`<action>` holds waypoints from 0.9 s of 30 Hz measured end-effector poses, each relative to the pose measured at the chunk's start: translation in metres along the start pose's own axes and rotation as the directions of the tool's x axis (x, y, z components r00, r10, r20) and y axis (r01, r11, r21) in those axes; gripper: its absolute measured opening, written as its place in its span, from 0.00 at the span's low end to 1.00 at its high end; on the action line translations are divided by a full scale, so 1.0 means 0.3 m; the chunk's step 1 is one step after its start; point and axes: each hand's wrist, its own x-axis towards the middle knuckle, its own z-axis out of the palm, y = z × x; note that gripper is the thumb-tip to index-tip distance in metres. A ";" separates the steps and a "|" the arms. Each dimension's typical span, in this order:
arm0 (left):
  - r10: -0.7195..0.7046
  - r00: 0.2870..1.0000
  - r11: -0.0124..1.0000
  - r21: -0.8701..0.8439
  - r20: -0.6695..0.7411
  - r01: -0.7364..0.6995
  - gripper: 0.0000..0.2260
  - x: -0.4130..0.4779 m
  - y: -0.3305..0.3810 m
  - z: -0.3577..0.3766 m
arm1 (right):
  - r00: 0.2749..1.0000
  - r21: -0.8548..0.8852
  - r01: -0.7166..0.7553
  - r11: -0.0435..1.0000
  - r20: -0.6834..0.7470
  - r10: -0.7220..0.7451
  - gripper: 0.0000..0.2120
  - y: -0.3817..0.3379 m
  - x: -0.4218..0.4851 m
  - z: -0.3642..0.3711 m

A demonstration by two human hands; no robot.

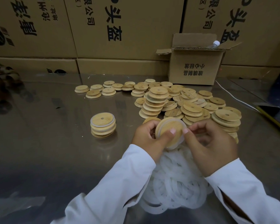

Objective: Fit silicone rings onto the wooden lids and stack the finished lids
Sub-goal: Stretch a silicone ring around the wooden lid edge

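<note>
We hold one wooden lid over the middle of the bench. Our left hand grips its edge and our right hand pinches the silicone ring onto its rim. Only a short finished stack stands to the left. Many bare lids toward the far right and a heap of loose rings at the near edge remain.

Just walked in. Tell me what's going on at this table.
A person in white sleeves is fitting a silicone ring onto a wooden lid. The left hand holds the lid while the right hand pinches the ring at its right edge. A short stack of finished lids stands on the steel table to the left, a heap of bare lids lies behind, and loose rings are piled under the hands.
</note>
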 end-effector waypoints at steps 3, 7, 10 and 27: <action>-0.027 0.998 1.000 0.003 0.052 0.027 0.08 0.004 -0.003 -0.002 | 1.000 -0.022 0.007 1.000 -0.001 -0.007 0.05 0.001 0.004 -0.007; -0.036 0.997 0.999 -0.009 0.073 0.037 0.06 0.016 0.000 -0.015 | 0.999 -0.040 0.027 0.999 0.038 -0.025 0.03 0.005 0.019 -0.018; -0.051 0.996 0.997 -0.049 0.079 0.055 0.05 0.013 0.000 -0.018 | 0.993 0.033 -0.043 0.999 0.113 0.039 0.04 0.009 0.037 -0.028; -0.175 0.973 0.912 -0.348 0.151 0.218 0.05 0.021 -0.023 -0.023 | 0.976 0.207 -0.097 0.973 0.211 0.052 0.04 -0.014 0.048 -0.048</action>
